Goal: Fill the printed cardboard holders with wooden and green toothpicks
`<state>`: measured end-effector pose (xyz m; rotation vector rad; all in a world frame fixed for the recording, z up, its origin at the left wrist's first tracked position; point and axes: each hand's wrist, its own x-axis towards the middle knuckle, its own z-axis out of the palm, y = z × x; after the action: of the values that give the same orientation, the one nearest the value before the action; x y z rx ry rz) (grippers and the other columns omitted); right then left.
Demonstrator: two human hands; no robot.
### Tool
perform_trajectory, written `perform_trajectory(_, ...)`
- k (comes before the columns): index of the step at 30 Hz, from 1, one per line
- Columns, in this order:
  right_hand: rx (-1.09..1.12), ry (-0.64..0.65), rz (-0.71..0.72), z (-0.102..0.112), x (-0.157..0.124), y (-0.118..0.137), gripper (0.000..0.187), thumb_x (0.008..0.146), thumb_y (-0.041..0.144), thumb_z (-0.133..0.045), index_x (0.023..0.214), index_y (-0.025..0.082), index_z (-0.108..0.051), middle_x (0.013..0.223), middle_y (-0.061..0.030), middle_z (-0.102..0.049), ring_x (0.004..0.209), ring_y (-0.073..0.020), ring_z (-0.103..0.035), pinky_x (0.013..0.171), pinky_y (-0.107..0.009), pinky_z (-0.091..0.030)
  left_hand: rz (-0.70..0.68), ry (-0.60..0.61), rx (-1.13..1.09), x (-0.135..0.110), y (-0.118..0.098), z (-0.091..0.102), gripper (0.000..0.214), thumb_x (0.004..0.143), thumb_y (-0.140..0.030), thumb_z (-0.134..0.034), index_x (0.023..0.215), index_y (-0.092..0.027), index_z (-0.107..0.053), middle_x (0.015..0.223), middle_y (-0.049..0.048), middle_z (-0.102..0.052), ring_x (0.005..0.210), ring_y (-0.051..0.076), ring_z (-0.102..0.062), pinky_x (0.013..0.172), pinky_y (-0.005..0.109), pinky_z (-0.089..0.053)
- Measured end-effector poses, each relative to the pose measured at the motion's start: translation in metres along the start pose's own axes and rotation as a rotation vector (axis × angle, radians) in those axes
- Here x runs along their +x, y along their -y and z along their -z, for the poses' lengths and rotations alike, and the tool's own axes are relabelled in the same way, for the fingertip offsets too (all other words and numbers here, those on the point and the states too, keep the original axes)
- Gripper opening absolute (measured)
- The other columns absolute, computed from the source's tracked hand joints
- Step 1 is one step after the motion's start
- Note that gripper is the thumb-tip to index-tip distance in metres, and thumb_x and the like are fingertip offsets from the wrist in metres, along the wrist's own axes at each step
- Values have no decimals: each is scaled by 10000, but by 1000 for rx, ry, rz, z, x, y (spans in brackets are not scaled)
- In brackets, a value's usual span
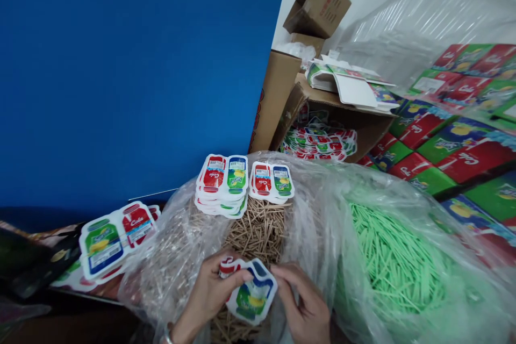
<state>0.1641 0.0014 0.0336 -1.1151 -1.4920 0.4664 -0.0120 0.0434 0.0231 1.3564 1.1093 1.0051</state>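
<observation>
My left hand grips a die-cut packet printed with red Cola and green-blue lemon soda cans. It is tilted and bent, with its red half partly behind my fingers. At the packet's right edge, the thumb and fingers of my right hand are pinched together. Below and beyond both hands lie many thin brown sticks in a clear plastic bag. On top of the bag sit a taller stack of similar packets and a smaller stack to its right.
More packets lie at the left beside a dark object. Green sticks fill a plastic bag at the right. Behind stands an open carton of packets, near printed soda boxes. A blue panel rises at the back left.
</observation>
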Motion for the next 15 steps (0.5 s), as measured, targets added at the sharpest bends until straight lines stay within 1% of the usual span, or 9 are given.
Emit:
perform_trajectory(2,49,-43,-59,0,-3,-1,292,850,135,-501,1049,297,-641,810,5,-716,747,-141,-662,722,-220,-522,-38,-4,19,1,0,0,231,675,-325,-695,571,-142,-600,576,-16,-536,552,136,-485,532,219,-373)
perform_trajectory(4,86,-31,-176,-2,-7,-5,288,870,208,-491,1119,292,-609,885,-17,-717,805,-157,-665,748,-244,-527,-53,-39,16,3,-2,-1,242,662,-329,-708,555,-147,-588,553,-28,-520,538,129,-470,527,215,-361)
perform_trajectory(6,128,13,-266,-8,-10,-11,371,813,254,-578,1184,270,-565,982,-44,-697,814,-174,-663,704,-248,-541,-51,-65,-7,4,-4,-2,247,642,-335,-722,549,-151,-585,535,-35,-520,529,128,-467,518,210,-358)
perform_trajectory(8,164,49,-322,-15,-11,-14,471,726,241,-668,1184,244,-558,1014,-59,-677,794,-182,-655,658,-241,-540,-62,-60,-35,4,-7,-2,236,626,-327,-735,552,-150,-598,533,-35,-535,527,128,-476,519,208,-364)
perform_trajectory(9,177,74,-351,-17,-10,-14,457,707,225,-681,1152,234,-578,992,-56,-678,786,-182,-650,658,-239,-533,-74,-43,-51,5,-9,-2,227,618,-321,-743,557,-149,-609,536,-35,-544,528,128,-481,521,207,-368)
perform_trajectory(11,207,119,-396,-20,-5,-12,313,708,204,-673,1018,226,-640,898,-31,-686,775,-174,-636,681,-234,-513,-93,-24,-88,6,-11,-2,207,601,-312,-763,584,-151,-634,549,-35,-561,527,123,-485,519,200,-373)
perform_trajectory(12,231,109,-406,-20,-2,-11,213,717,200,-663,928,225,-660,835,-14,-680,753,-163,-626,680,-226,-501,-98,-23,-106,7,-12,-1,200,591,-311,-773,615,-154,-651,564,-35,-574,532,121,-488,517,195,-376)
perform_trajectory(14,297,31,-395,-19,4,-8,54,717,206,-663,768,218,-650,729,15,-639,694,-142,-596,641,-208,-480,-107,-31,-139,10,-14,1,195,587,-307,-781,663,-165,-671,604,-31,-603,556,121,-504,525,187,-389)
perform_trajectory(15,337,-4,-378,-18,7,-8,40,708,214,-673,708,212,-633,696,22,-616,670,-137,-580,618,-203,-471,-115,-41,-154,12,-15,1,197,584,-303,-785,687,-173,-679,613,-34,-609,558,117,-508,524,181,-393)
